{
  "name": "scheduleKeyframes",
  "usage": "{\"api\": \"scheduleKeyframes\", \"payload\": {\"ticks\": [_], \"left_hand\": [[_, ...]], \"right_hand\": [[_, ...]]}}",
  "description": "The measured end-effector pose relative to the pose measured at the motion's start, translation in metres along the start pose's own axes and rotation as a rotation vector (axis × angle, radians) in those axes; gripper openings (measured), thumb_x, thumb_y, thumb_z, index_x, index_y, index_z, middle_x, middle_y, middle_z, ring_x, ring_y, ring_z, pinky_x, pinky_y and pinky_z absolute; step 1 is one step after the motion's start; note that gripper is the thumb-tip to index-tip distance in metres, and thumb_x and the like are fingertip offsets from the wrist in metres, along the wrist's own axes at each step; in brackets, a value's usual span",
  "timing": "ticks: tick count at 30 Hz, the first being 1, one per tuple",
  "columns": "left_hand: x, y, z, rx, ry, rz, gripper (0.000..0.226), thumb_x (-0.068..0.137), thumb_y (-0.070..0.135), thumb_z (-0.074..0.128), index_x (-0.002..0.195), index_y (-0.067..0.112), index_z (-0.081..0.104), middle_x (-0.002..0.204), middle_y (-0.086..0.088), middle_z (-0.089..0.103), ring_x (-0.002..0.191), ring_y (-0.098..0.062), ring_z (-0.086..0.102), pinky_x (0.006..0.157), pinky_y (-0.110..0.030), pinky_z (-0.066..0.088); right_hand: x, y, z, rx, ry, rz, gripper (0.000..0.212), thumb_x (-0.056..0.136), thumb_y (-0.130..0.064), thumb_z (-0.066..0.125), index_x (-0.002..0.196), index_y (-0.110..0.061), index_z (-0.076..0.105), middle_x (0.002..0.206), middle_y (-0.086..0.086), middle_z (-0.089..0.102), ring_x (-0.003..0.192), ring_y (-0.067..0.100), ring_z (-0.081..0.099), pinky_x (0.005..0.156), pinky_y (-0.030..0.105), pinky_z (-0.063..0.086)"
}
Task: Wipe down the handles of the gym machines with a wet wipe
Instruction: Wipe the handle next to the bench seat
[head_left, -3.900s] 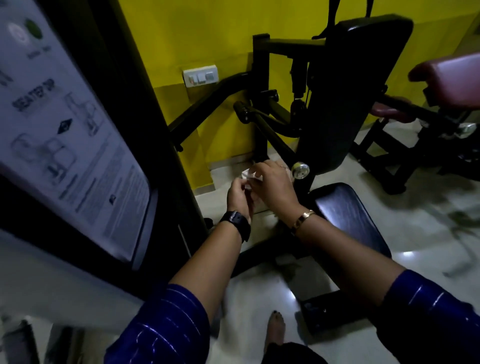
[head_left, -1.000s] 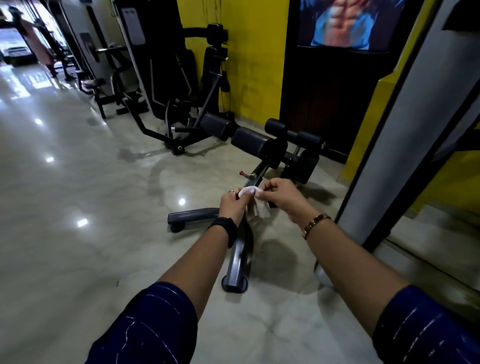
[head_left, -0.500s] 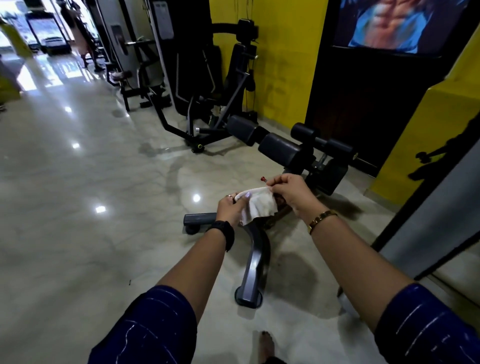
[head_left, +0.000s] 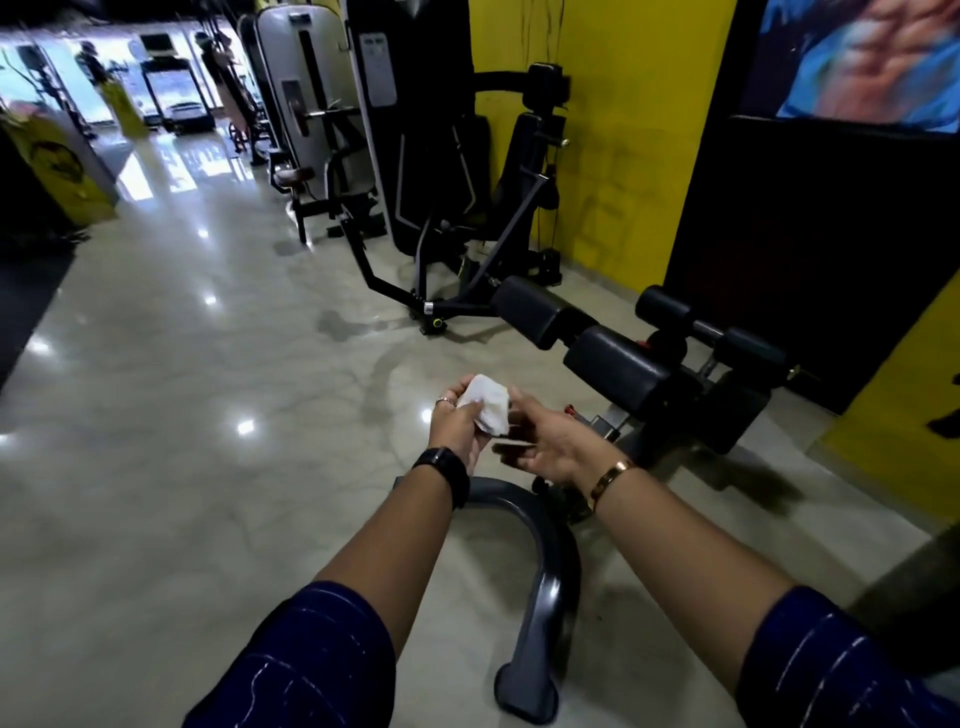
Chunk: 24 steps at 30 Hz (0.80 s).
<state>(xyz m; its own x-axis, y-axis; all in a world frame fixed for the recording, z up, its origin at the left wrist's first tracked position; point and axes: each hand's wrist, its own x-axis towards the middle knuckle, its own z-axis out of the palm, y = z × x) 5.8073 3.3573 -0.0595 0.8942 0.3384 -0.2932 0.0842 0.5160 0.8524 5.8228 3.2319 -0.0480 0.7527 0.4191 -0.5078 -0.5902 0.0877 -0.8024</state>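
A crumpled white wet wipe (head_left: 487, 405) is bunched in the fingers of my left hand (head_left: 457, 423), which wears a ring and a black watch. My right hand (head_left: 553, 441), with a gold bracelet at the wrist, hovers just right of the wipe with its fingers loosely spread; it is motion-blurred. Both hands are held out above the grey curved base bar (head_left: 550, 551) of a low bench with black pads (head_left: 615, 366) and black foam rollers (head_left: 667, 306). A larger black seated machine (head_left: 524, 171) stands against the yellow wall beyond.
A grey weight-stack machine (head_left: 306, 104) and more equipment line the wall further back. Glossy tiled floor (head_left: 208, 415) stretches to the left. A dark panel with a poster (head_left: 852, 62) is on the right. A person stands far down the hall.
My right hand has let go of the wipe and opened, and the wipe is now bunched in my left hand alone. The view has shifted nearer to the bench base.
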Motion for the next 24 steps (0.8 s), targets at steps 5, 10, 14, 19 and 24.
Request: {"api": "scheduleKeyframes", "payload": {"ticks": [5, 10, 14, 19, 24], "left_hand": [[0.035, 0.013, -0.009, 0.010, -0.005, 0.012, 0.036, 0.095, -0.011, 0.041, 0.120, 0.013, 0.050, 0.110, -0.013, 0.062, 0.093, -0.025, 0.063, 0.073, -0.032, 0.057], [0.077, 0.027, -0.021, 0.025, -0.031, -0.052, 0.035, 0.093, -0.009, 0.039, 0.121, 0.006, 0.056, 0.106, -0.015, 0.066, 0.091, -0.027, 0.064, 0.074, -0.035, 0.057], [0.124, 0.045, -0.030, 0.042, -0.019, -0.110, 0.026, 0.095, 0.010, 0.052, 0.113, -0.005, 0.062, 0.099, -0.018, 0.068, 0.080, -0.028, 0.065, 0.067, -0.034, 0.056], [0.187, 0.068, -0.032, 0.209, -0.201, -0.176, 0.011, 0.093, 0.000, 0.052, 0.090, 0.005, 0.061, 0.089, -0.017, 0.064, 0.072, -0.026, 0.062, 0.060, -0.029, 0.056], [0.245, 0.085, -0.027, 0.289, -0.347, -0.186, 0.020, 0.097, -0.002, 0.046, 0.091, 0.013, 0.058, 0.083, -0.008, 0.062, 0.073, -0.020, 0.059, 0.055, -0.027, 0.052]], "right_hand": [[0.045, -0.018, 0.020, 0.165, 0.038, -0.148, 0.024, 0.092, -0.023, 0.063, 0.108, -0.005, 0.064, 0.096, 0.012, 0.069, 0.085, 0.025, 0.065, 0.086, 0.039, 0.052], [0.090, -0.039, 0.034, 0.208, 0.145, -0.226, 0.036, 0.087, 0.009, 0.058, 0.122, -0.002, 0.054, 0.114, 0.021, 0.064, 0.087, 0.030, 0.065, 0.075, 0.041, 0.056], [0.130, -0.057, 0.048, 0.144, 0.186, -0.282, 0.036, 0.089, 0.012, 0.052, 0.117, -0.010, 0.055, 0.108, 0.011, 0.065, 0.089, 0.026, 0.065, 0.071, 0.037, 0.056], [0.173, -0.076, 0.059, 0.165, 0.259, -0.351, 0.039, 0.088, 0.018, 0.045, 0.113, -0.010, 0.055, 0.106, 0.010, 0.063, 0.093, 0.026, 0.063, 0.070, 0.036, 0.055], [0.205, -0.098, 0.069, 0.162, 0.416, -0.412, 0.030, 0.090, 0.015, 0.047, 0.084, -0.011, 0.061, 0.088, 0.006, 0.063, 0.081, 0.019, 0.060, 0.073, 0.028, 0.051]]}}
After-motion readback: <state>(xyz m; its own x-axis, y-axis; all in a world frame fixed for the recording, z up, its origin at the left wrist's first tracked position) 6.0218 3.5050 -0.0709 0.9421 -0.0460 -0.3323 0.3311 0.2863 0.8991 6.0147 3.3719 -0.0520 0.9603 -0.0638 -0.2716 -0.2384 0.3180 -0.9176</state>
